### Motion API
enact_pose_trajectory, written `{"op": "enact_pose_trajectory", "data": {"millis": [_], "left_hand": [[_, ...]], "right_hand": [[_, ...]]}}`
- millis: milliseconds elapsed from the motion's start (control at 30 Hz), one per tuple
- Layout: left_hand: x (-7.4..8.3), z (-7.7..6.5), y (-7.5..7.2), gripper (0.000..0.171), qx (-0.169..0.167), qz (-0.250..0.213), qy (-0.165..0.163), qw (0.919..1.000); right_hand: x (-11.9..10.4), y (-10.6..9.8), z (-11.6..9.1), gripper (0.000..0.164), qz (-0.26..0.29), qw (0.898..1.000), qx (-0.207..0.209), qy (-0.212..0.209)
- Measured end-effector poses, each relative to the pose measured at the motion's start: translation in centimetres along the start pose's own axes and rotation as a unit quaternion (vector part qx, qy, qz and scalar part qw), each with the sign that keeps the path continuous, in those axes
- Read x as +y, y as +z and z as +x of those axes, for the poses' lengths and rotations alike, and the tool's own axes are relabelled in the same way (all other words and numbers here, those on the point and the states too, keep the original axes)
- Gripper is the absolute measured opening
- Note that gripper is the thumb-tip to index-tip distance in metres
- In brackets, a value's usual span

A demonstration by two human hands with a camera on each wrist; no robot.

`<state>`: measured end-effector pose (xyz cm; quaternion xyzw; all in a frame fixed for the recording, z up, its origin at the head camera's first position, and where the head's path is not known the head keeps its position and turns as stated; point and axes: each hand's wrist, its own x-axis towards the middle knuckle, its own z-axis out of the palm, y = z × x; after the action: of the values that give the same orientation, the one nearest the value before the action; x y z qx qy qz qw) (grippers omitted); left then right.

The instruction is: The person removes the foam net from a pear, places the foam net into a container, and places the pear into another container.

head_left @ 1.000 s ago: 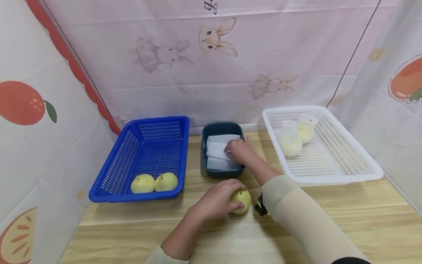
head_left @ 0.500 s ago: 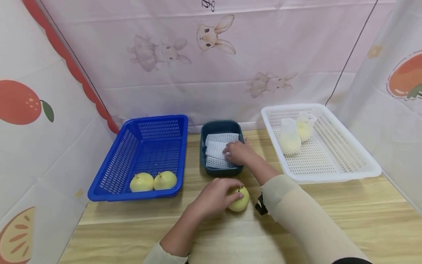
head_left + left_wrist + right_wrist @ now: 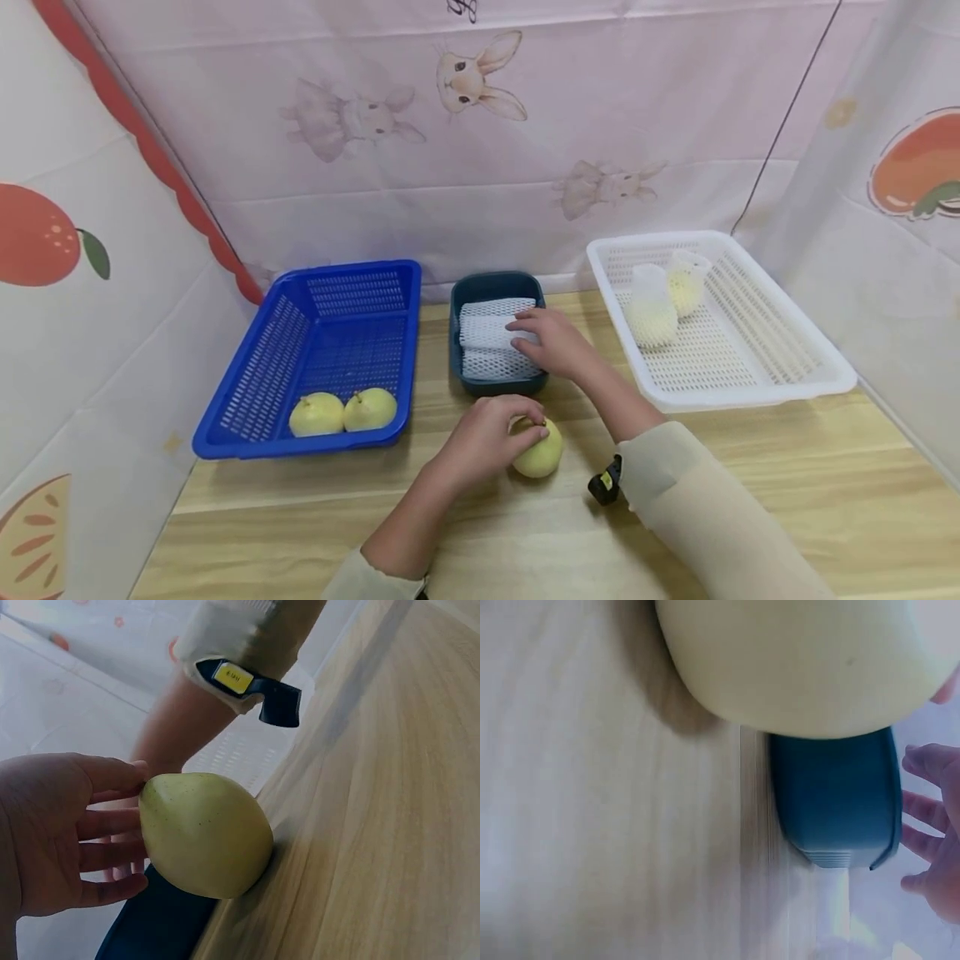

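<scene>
My left hand point(image 3: 487, 440) holds the stem end of a yellow-green pear point(image 3: 539, 450), which stands on the wooden table. In the left wrist view, the thumb and fingers meet the narrow end of that pear point(image 3: 206, 834). Over the right side of a dark teal bin point(image 3: 498, 387), my right hand point(image 3: 555, 340) hovers with spread fingers and nothing held. White foam nets point(image 3: 491, 333) lie flat inside the bin, partly covered by the fingertips. In the right wrist view, the pear point(image 3: 802, 660) hides part of the bin point(image 3: 836, 799), and the right hand point(image 3: 941, 817) shows at the edge.
A blue basket point(image 3: 405, 358) at left holds two bare pears point(image 3: 343, 412). At right, a white basket point(image 3: 795, 392) contains two pears in foam nets point(image 3: 663, 308). Printed cloth point(image 3: 360, 208) encloses the back and sides of the wooden table point(image 3: 300, 525).
My right hand has risen off the foam nets, its fingers straightening and spreading. The left hand's fingers have slid toward the pear's stem. The head view has shifted slightly.
</scene>
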<state>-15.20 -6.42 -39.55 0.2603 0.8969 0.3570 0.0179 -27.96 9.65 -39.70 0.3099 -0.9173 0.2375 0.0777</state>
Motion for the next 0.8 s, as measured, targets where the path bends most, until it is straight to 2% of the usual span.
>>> {"op": "enact_pose_trajectory", "data": {"millis": [100, 233, 367, 500, 633, 800], "left_hand": [[0.0, 0.0, 0.1, 0.006, 0.005, 0.001, 0.003, 1.0000], [-0.1, 0.0, 0.2, 0.011, 0.009, -0.007, -0.004, 0.9999], [-0.2, 0.1, 0.0, 0.011, 0.018, -0.010, -0.007, 0.9998], [-0.5, 0.2, -0.3, 0.008, 0.021, -0.006, -0.014, 0.9997], [-0.6, 0.3, -0.4, 0.005, 0.022, -0.009, -0.035, 0.9991], [-0.4, 0.2, -0.8, 0.007, 0.054, -0.029, -0.040, 0.9973]], "right_hand": [[-0.2, -0.4, -1.1, 0.029, 0.048, 0.999, 0.022, 0.001], [-0.7, -1.1, -2.8, 0.026, 0.111, 0.992, 0.067, 0.009], [-1.5, -1.7, -4.4, 0.023, 0.145, 0.985, 0.094, 0.005], [-2.3, -2.2, -5.6, 0.023, 0.163, 0.982, 0.091, 0.012], [-3.2, -2.4, -6.8, 0.024, 0.178, 0.980, 0.079, 0.039], [-4.4, -2.7, -8.0, 0.035, 0.182, 0.980, 0.040, 0.062]]}}
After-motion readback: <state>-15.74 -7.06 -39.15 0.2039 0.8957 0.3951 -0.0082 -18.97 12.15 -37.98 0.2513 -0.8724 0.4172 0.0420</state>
